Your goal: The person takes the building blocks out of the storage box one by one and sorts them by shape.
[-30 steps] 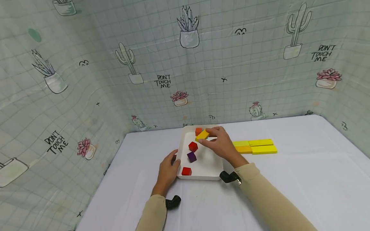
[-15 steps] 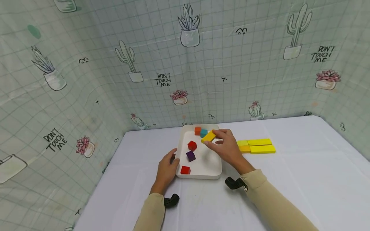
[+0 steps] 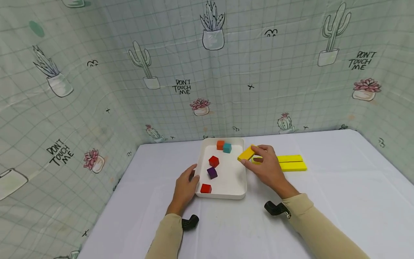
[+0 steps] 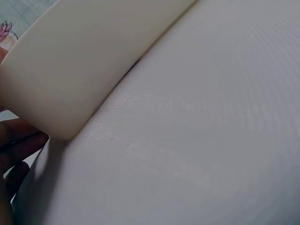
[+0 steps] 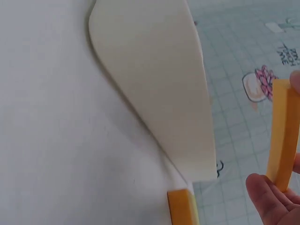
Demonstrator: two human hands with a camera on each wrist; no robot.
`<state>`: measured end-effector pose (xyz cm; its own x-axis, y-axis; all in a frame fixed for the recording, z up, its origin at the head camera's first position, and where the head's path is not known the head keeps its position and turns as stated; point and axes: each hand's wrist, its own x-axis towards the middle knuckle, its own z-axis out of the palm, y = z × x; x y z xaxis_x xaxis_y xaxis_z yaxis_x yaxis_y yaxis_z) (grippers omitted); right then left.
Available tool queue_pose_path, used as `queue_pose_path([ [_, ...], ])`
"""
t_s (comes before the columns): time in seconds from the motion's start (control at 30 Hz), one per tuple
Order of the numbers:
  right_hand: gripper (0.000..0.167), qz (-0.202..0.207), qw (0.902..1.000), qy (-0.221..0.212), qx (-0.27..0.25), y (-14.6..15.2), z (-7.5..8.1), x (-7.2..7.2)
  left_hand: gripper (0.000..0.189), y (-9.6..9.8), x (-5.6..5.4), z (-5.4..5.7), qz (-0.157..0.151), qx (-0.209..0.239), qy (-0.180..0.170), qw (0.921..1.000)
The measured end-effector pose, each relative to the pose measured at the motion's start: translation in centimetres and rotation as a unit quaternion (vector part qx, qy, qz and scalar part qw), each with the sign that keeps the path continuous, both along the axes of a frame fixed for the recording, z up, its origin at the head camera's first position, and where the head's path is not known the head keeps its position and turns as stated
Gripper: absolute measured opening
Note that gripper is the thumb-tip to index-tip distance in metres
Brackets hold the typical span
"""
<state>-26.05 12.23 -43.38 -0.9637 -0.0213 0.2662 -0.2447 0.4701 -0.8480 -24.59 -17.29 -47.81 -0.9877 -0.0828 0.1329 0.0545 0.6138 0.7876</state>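
Note:
My right hand [image 3: 268, 167] pinches a yellow rectangular block [image 3: 246, 153] between thumb and fingers. The block is tilted, just above the right rim of a white tray [image 3: 239, 192]; the right wrist view shows this block [image 5: 282, 136] held near its two ends. My left hand [image 3: 185, 189] holds the tray's left side, thumb at the rim; in the left wrist view its fingers [image 4: 21, 140] are at the tray's corner. Inside the tray are an orange cube [image 3: 220, 145], a blue cube [image 3: 227, 148], a purple cube [image 3: 212, 173] and two red blocks [image 3: 206, 188].
To the right of the tray, yellow blocks [image 3: 292, 166] lie side by side on the white cloth-covered table [image 3: 339, 187], partly hidden behind my right hand. A patterned cloth backdrop [image 3: 245, 64] with cactus drawings stands behind and along the sides.
My right hand has carried the yellow block rightward from over the tray's far middle to its right rim, uncovering the blue cube. My left hand stays at the tray's left side.

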Motion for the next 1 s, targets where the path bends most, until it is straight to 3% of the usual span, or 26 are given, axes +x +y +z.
queue_pose_path([
  [0.43, 0.076, -0.045, 0.9984, 0.032, 0.006, 4.5, -0.9, 0.6, 0.047, -0.1, 0.0, 0.0, -0.005, 0.004, 0.001, 1.0000],
  [0.73, 0.071, -0.098, 0.9925, 0.062, 0.039, 7.4, -1.1, 1.0, 0.048, -0.1, 0.1, -0.1, -0.003, 0.002, -0.007, 1.0000],
  [1.0, 0.077, -0.146, 0.9873, 0.040, 0.049, 10.0, -1.1, 1.1, 0.048, -0.1, 0.0, 0.1, -0.005, 0.006, -0.006, 1.0000],
])
